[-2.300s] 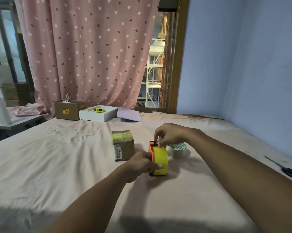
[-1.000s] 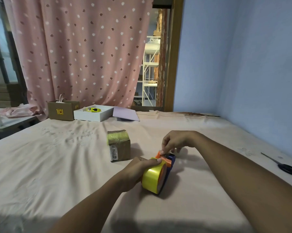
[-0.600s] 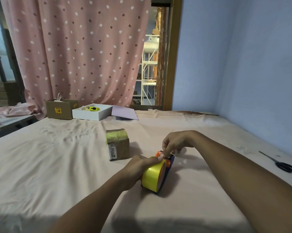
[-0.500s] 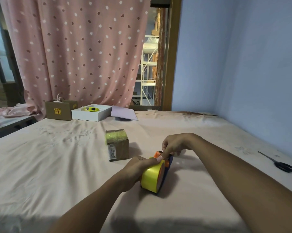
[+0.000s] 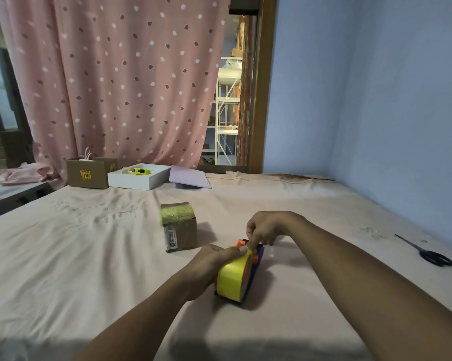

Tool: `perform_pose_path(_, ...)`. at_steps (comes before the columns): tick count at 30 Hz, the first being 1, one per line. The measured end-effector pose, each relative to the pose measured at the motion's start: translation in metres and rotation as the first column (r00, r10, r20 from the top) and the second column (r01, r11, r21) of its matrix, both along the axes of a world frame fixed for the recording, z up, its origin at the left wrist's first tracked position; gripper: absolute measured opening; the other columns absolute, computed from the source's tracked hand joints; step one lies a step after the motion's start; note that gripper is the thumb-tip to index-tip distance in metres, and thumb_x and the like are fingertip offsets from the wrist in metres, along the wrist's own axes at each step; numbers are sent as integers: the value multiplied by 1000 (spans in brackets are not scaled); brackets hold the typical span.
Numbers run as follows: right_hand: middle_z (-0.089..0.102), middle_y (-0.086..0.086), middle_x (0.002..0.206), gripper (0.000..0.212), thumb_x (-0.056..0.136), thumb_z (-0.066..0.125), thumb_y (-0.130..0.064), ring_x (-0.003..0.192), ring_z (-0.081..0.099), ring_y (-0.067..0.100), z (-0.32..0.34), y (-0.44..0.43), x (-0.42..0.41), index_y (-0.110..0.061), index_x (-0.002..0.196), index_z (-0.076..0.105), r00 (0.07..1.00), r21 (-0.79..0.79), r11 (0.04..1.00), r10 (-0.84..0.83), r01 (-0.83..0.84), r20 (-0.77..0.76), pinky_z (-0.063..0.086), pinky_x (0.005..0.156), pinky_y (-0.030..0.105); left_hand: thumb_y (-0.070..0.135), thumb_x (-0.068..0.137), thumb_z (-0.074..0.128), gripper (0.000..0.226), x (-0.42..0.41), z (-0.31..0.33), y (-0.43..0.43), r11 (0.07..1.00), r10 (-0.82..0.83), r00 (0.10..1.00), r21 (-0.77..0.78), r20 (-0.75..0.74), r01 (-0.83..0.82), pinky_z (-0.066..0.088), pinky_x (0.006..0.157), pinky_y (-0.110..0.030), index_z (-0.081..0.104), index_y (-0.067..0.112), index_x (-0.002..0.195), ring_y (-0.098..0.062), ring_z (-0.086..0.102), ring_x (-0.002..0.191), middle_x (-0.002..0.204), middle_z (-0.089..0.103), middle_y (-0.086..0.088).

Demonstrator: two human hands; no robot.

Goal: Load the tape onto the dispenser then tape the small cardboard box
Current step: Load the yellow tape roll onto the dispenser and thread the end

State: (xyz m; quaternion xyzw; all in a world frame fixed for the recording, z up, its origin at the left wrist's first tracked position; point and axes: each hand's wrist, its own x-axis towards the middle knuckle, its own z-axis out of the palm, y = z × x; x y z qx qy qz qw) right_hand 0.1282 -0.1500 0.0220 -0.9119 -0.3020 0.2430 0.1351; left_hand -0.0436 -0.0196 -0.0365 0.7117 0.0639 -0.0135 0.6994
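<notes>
The dispenser [image 5: 254, 259] now lies tipped over towards the person, the yellow tape roll [image 5: 232, 278] facing up and near, where it first stood upright. The right hand [image 5: 265, 227] pinches at the orange front end (lower than before). The second tape roll, once visible behind, is now hidden.

**What cannot be seen well**

Most of the dispenser [image 5: 256, 259] is hidden behind the tape [image 5: 232, 277] and the left hand [image 5: 214, 261]. The end of the tape is covered by the right hand [image 5: 266, 227], whose fingertips are blurred. The print on the box [image 5: 179, 234] label is too small to be read. Both arms are cut off by the bottom edge.
</notes>
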Motion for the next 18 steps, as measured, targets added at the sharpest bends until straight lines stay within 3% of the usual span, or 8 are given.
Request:
perform_pose_path(6, 66, 5, 89, 26, 81, 84, -22, 78, 68, 23, 6, -3, -4, -7, 96, 67, 999, -42, 999, -19, 17, -49, 59, 76, 35, 42, 72, 83, 32, 0, 6, -8, 998, -65, 998, 19, -11, 66, 40, 56, -26, 75, 12, 69, -17, 59, 60, 68, 65, -7)
perform_pose_path(8, 68, 5, 85, 19, 83, 80, -19, 75, 68, 23, 2, -1, -7, -7, 93, 70, 1000, -40, 999, -13, 13, -13, 58, 71, 34, 49, 67, 82, 39, -1, 5, -8, 995, -100, 994, -6, -32, 100, 42, 61, -29, 79, 11, 77, -20, 62, 67, 77, 68, -10)
perform_pose_path(10, 69, 6, 77, 9, 83, 74, -17, 71, 68, 22, -6, 2, -10, -8, 83, 72, 999, -46, 999, 7, -5, 47, 56, 64, 30, 45, 72, 77, 33, -2, 3, -3, 989, -138, 990, -62, -30, 136, 46, 64, -29, 81, 13, 79, -18, 65, 69, 80, 72, -7)
perform_pose_path(13, 69, 8, 69, 15, 79, 77, -19, 63, 71, 23, -12, 0, -9, -7, 72, 70, 999, -23, 1000, -19, 20, 50, 57, 58, 29, 34, 78, 72, 26, -4, 3, 4, 976, -197, 980, -97, -32, 193, 52, 66, -27, 80, 11, 87, -17, 68, 73, 85, 74, -7)
perform_pose_path(18, 73, 15, 76, 29, 80, 86, -22, 61, 72, 24, -3, -11, -3, 1, 94, 75, 1000, 84, 996, -1, -2, 29, 59, 59, 29, 29, 75, 76, 24, -4, 0, 7, 976, -204, 978, -90, -35, 200, 53, 69, -29, 81, 11, 90, -19, 69, 76, 90, 73, -10)
